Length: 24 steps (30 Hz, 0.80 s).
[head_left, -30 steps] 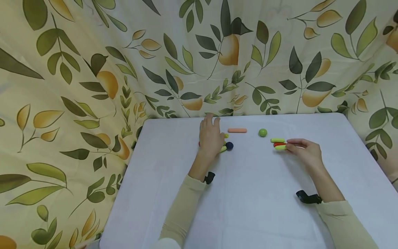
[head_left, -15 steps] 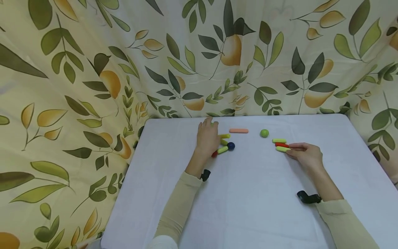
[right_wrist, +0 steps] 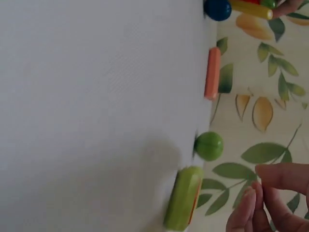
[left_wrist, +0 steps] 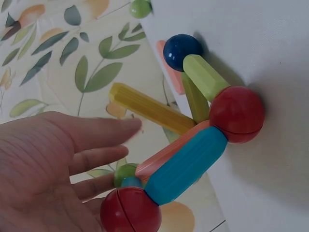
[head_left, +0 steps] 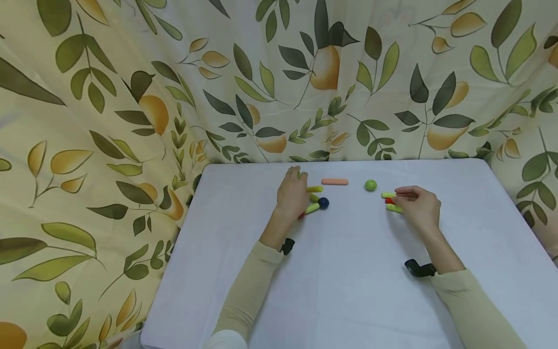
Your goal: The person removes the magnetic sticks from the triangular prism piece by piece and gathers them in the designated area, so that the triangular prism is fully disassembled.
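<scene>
In the head view my left hand [head_left: 293, 194] is at a standing build of toy sticks and balls at the table's back. The left wrist view shows a blue stick [left_wrist: 186, 165] between a lower red ball [left_wrist: 236, 114] and an upper red ball [left_wrist: 131, 210]; salmon, yellow [left_wrist: 149, 107] and light green sticks also join there. My left fingers reach behind the upper red ball and touch a green ball [left_wrist: 126, 174]; the thumb stands apart. My right hand [head_left: 420, 208] hovers over two light green sticks [head_left: 394, 208] and a red stick [head_left: 389, 200], fingertips close together, nothing visible between them.
A salmon stick [head_left: 334, 182] and a loose green ball [head_left: 370, 185] lie along the back of the white table [head_left: 348, 271]. The navy ball [head_left: 323, 203] adjoins the build. A patterned curtain [head_left: 261, 97] hangs behind the table's back edge.
My left hand has shifted slightly left, uncovering more of the build, then stayed. My right hand has left the red stick's end and moved left over the sticks.
</scene>
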Each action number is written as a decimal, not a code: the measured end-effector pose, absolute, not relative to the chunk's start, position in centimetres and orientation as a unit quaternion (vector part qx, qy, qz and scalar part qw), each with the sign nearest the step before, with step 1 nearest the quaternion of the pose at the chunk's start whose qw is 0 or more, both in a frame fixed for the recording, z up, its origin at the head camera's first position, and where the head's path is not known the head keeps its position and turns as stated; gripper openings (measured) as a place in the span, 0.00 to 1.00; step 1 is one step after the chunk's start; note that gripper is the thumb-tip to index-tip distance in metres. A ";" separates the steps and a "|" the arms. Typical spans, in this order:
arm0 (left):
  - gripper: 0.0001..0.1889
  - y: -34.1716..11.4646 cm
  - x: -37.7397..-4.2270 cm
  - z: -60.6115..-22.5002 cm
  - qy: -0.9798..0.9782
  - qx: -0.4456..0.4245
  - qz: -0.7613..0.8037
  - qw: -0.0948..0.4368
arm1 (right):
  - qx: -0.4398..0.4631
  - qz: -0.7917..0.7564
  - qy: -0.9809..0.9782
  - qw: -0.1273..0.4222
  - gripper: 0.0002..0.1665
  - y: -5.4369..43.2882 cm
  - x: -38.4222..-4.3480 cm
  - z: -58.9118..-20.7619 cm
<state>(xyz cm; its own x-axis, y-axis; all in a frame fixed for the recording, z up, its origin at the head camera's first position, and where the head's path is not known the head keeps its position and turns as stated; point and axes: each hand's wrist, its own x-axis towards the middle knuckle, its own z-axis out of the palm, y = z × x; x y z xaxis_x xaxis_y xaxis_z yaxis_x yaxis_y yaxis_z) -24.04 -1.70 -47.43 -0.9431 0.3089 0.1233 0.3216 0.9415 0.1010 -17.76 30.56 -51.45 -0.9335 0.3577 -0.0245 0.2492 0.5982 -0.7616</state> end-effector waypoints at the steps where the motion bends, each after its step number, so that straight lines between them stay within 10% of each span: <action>1: 0.25 -1.7 -24.1 -47.4 -0.984 -0.159 -0.065 0.054 | -0.148 0.416 -0.894 0.071 0.19 29.8 -17.9 -51.0; 10: 0.30 -1.7 -24.1 -46.5 -0.985 -0.129 -0.108 0.033 | 0.045 0.449 -0.892 0.024 0.19 22.1 -21.0 -49.7; 24: 0.29 -1.2 -23.6 -46.3 -0.983 -0.148 -0.093 0.057 | 0.073 0.515 -0.854 0.027 0.14 17.4 -23.7 -50.4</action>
<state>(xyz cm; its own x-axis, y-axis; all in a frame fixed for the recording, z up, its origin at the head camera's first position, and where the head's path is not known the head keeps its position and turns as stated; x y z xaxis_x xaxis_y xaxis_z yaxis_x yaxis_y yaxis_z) -23.57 -1.17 -46.31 -0.9495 0.2811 0.1395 0.3023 0.9386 0.1664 -23.66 17.44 -50.44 -0.9880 -0.0967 0.1201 -0.1514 0.4591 -0.8754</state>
